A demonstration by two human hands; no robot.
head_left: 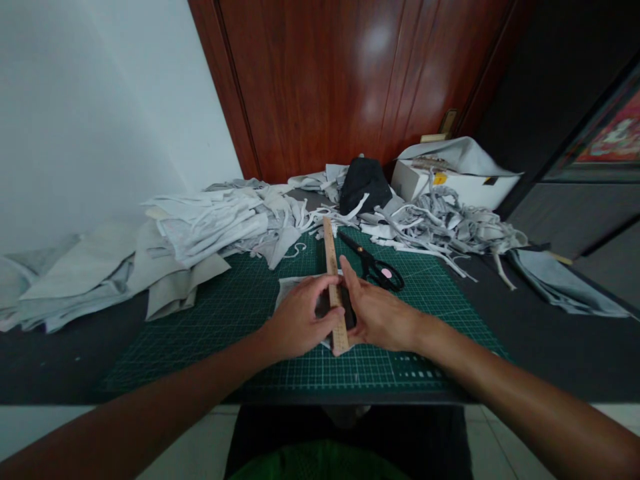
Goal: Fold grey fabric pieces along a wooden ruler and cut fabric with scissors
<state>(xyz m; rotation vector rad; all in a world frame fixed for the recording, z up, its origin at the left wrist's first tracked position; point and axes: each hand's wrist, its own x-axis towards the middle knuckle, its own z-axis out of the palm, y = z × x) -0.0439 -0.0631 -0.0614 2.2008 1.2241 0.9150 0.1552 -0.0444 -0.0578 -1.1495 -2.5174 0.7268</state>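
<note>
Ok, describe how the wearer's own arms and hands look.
The left hand and right hand are bare: no gloves, and no rings or watch that I can see. The left forearm and right forearm are uncovered, with no sleeves in view.

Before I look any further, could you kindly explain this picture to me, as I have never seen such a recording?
There is no machine: a camera worn on a person's head looks forward and down at two bare hands. The left hand pinches a wooden ruler; the right hand is beside it, by a dark object I cannot identify. Pale cloth shows beneath them, on a green cutting mat. Black scissors lie beyond, with piled fabric left and fabric strips right.
</note>
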